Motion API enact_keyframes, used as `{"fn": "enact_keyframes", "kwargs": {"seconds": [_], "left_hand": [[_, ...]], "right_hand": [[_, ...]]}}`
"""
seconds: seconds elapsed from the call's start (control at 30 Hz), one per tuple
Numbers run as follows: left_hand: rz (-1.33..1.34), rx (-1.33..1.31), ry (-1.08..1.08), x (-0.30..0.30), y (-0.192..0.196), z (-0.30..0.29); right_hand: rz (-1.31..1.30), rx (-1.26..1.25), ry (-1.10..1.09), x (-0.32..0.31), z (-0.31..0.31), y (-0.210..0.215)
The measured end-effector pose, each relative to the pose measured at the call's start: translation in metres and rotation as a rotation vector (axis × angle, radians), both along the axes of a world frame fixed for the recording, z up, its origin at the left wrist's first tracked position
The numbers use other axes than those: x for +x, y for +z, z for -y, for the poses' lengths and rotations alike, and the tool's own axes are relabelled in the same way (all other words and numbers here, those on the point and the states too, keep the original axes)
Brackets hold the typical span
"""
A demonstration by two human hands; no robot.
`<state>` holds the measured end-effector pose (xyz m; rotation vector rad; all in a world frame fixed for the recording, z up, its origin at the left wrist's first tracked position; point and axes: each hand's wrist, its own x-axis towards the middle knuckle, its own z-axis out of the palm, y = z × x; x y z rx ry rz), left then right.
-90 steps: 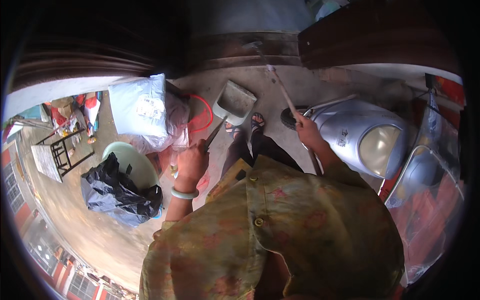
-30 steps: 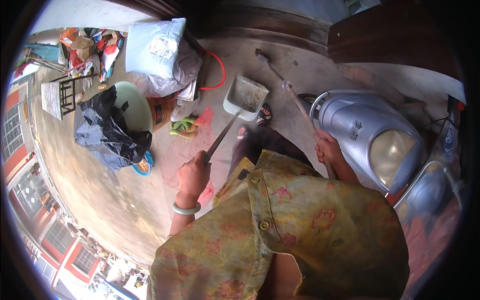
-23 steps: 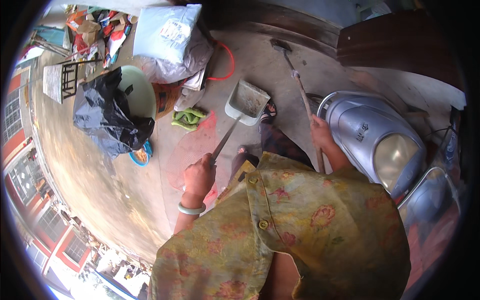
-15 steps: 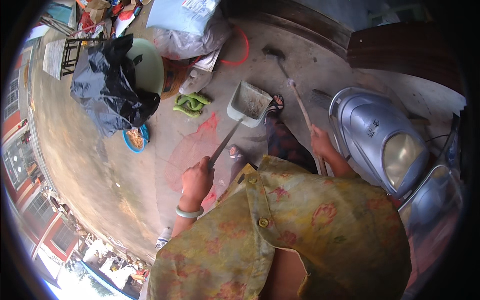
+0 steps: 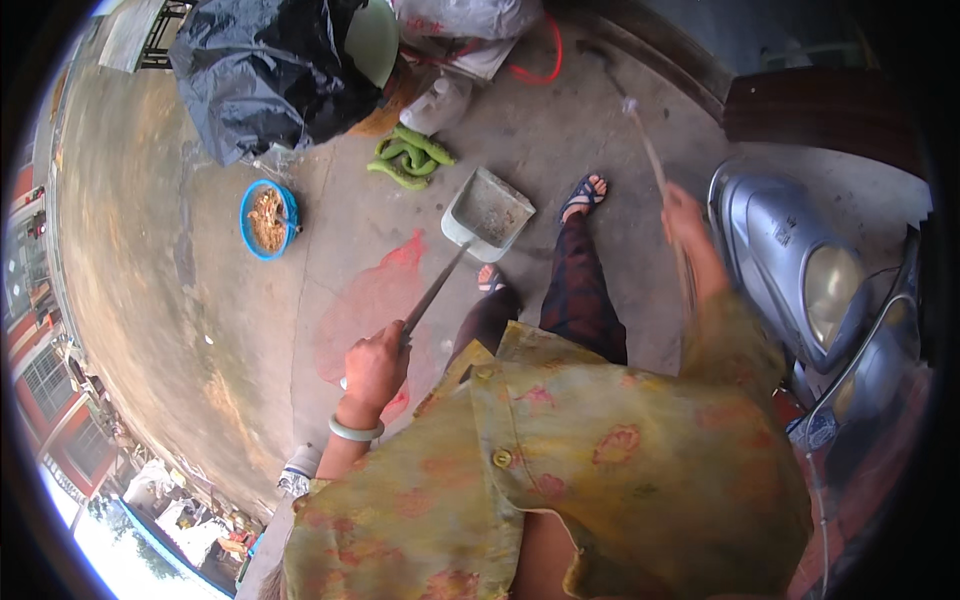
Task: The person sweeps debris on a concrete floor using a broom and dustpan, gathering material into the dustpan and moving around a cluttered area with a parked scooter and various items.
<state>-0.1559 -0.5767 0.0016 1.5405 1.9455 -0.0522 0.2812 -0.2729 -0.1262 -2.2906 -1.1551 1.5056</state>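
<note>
"Broom (image 5: pixel 650 150) has gone farther out from the dustpan (image 5: pixel 489 214) since half a second ago; dustpan now sits nearer the green gourds (image 5: pixel 410 156)."

"Left hand (image 5: pixel 377 368)?"

"Fingers curled round the upper end of the dustpan's handle. Pale bangle (image 5: pixel 356 431) on that wrist. Pan lies ahead of the hand and a little to its right, mouth facing away, grit inside. Whether it touches the floor, can't tell."

"And the right hand (image 5: pixel 683 215)?"

"Gripping the broom's stick, which slants forward and leftward from it. Head end well beyond the hand (dark and blurred, so bristles can't be made out)."

"Surroundings?"

"Gourds heaped on the floor ahead of the left hand, just past the dustpan's left edge. Red net (image 5: pixel 375 300) spread flat just ahead of that same hand. Blue bowl (image 5: pixel 246 222) farther off to its left, pale brown scraps in it. Black plastic bag (image 5: pixel 265 75) beyond the bowl. Silvery scooter (image 5: pixel 785 250) stands to the right of the right hand; sandalled right foot (image 5: pixel 583 195) to that hand's left."
</note>
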Motion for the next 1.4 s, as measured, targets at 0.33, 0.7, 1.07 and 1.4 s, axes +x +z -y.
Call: {"fn": "enact_keyframes", "kwargs": {"seconds": [0.33, 0.7, 1.07, 1.4], "left_hand": [[-0.064, -0.034, -0.004, -0.030, -0.003, 0.078], [-0.067, -0.052, 0.139, -0.032, -0.034, 0.113], [-0.114, -0.132, 0.188, -0.008, -0.024, 0.098], [-0.187, -0.144, 0.117, 0.002, -0.041, 0.073]], "right_hand": [[-0.091, -0.170, 0.091, -0.044, 0.145, -0.012], [-0.016, 0.079, 0.427, -0.061, 0.138, -0.005], [0.161, 0.036, 0.939, 0.009, 0.197, 0.021], [0.118, 0.018, 0.415, 0.013, 0.099, 0.019]]}}
